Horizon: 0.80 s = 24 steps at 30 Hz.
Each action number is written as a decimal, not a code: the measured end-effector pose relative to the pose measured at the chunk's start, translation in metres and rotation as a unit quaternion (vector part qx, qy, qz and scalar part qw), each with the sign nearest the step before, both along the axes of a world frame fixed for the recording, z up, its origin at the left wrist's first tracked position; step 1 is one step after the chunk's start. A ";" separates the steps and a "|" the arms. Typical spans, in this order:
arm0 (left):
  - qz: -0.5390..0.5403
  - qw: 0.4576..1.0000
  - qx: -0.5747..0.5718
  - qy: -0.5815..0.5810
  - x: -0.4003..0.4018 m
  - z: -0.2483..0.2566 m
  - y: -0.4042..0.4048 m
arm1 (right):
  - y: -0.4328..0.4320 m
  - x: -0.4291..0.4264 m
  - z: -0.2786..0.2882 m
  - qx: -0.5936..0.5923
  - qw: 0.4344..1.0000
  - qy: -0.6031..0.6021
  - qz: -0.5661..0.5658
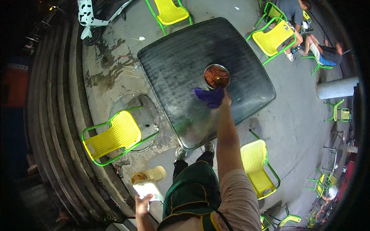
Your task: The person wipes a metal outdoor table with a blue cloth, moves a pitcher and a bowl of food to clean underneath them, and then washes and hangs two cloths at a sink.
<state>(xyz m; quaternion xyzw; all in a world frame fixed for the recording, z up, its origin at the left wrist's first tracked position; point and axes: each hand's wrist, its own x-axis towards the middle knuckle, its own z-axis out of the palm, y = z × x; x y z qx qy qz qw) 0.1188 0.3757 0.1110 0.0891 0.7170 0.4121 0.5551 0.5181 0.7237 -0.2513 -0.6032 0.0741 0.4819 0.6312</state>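
Note:
My right hand (227,98) reaches over a dark square table (179,66) and grips a purple cloth (210,97), which lies bunched on the tabletop. Just beyond the cloth stands a round metal bowl (216,65) of reddish-brown food (214,74). A utensil handle (229,77) sticks out over the bowl's right side. Down at the lower left, beside my green apron (192,192), my left hand (142,203) holds a bright white, flat-sided object (148,189), possibly a packet or box; glare hides its detail. Yellowish plastic containers (154,173) show just past it, and whether they touch it I cannot tell.
Yellow chairs with green frames stand left (115,138), right (257,167), behind (170,13) and at the far-right corner (273,37) of the table. Steps (62,115) run along the left. A spotted scooter (89,17) and seated people (292,14) are farther off.

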 end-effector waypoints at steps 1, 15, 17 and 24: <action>-0.005 1.000 -0.018 -0.009 -0.004 -0.001 -0.001 | -0.002 -0.002 0.014 0.002 0.998 0.046 -0.034; -0.034 0.997 0.064 0.003 0.030 0.004 0.010 | -0.007 0.069 -0.038 0.109 0.964 -0.085 0.226; 0.014 0.996 -0.016 0.087 0.042 0.008 -0.012 | -0.034 0.003 -0.029 0.079 0.975 -0.030 0.204; -0.233 0.972 -0.034 0.008 0.042 0.018 0.005 | -0.149 -0.016 0.026 -0.011 0.983 -0.087 0.163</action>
